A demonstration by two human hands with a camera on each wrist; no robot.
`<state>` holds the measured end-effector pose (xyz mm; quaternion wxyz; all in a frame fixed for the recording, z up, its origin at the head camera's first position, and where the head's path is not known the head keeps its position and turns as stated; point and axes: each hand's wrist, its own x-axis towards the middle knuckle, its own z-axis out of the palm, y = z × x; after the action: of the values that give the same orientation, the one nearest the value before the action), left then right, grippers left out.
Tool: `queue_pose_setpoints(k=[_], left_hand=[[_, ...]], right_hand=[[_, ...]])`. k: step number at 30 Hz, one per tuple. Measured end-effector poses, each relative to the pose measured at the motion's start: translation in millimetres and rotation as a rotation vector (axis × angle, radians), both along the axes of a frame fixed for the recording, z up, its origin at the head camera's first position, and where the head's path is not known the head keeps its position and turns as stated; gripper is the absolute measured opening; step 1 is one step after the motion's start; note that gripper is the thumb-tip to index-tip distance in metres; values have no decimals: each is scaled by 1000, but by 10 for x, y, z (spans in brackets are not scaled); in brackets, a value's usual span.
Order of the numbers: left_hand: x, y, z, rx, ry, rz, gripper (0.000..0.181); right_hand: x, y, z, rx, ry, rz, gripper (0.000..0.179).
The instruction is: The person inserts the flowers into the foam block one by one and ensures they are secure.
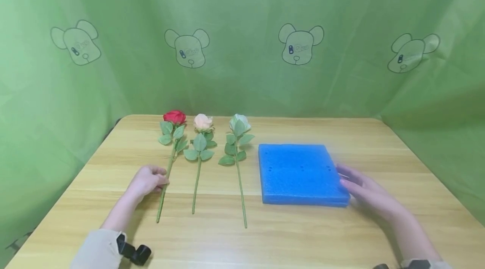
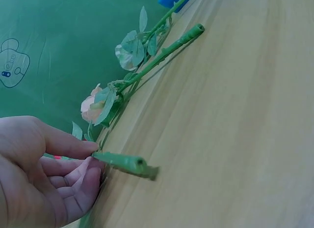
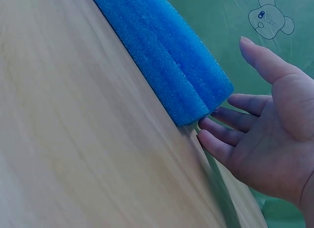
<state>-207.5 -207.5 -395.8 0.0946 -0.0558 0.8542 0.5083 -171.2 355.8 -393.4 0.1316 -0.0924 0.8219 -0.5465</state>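
- Lightly pinching the red rose (image 1: pixel 171 159) in the left hand (image 1: pixel 149 179), between narrowed fingertips, low on bare stem below the leaves;
- Holding nothing in the right hand (image 1: pixel 365 189); resting with fingers loosely apart and thumb raised, at the right edge of the blue foam block (image 1: pixel 299 176); leaving actual contact hard to tell;
- Lying leftmost in the row, against the wooden table (image 1: pixel 303 235) or barely above it; probably weighing little, with a stiffish stem and softer, crushable petals; favouring a grip on bare stem;
- Finding the pink rose (image 1: pixel 199 142) and the pale green-white rose (image 1: pixel 239 128) lying rightward, apart; likely handling alike;
- Judging the foam light, springy, hardly slippery; suiting a broad hold by opposite edges;
- Coming nearest to a container with that block; showing small dark holes on top, but no stem standing in them
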Motion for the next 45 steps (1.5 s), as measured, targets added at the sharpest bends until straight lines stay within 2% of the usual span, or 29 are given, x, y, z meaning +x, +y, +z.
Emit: queue_pose_setpoints(k=[5,14,18,23,30,34,45], left_hand=[[7,-21,-4,54,-18,-13,34],[28,-32,32,134,-65,-80,28],[35,-28,28,191,-99,-92,27],[41,-35,19,233,-121,-107,31],[57,-17,39,206,-119,-136,48],[69,-4,54,210,-111,-154,52],[81,18,82,272,-42,-60,47]], right_hand=[[7,9,-4,-5,3,9,60],[-17,50,-25,76,71,47,61],[-26,58,-34,94,75,54,62],[-9,46,-48,82,58,45,60],[-23,58,-49,74,68,47,59],[-22,53,-47,72,62,43,59],[-12,41,-46,48,50,34,58]])
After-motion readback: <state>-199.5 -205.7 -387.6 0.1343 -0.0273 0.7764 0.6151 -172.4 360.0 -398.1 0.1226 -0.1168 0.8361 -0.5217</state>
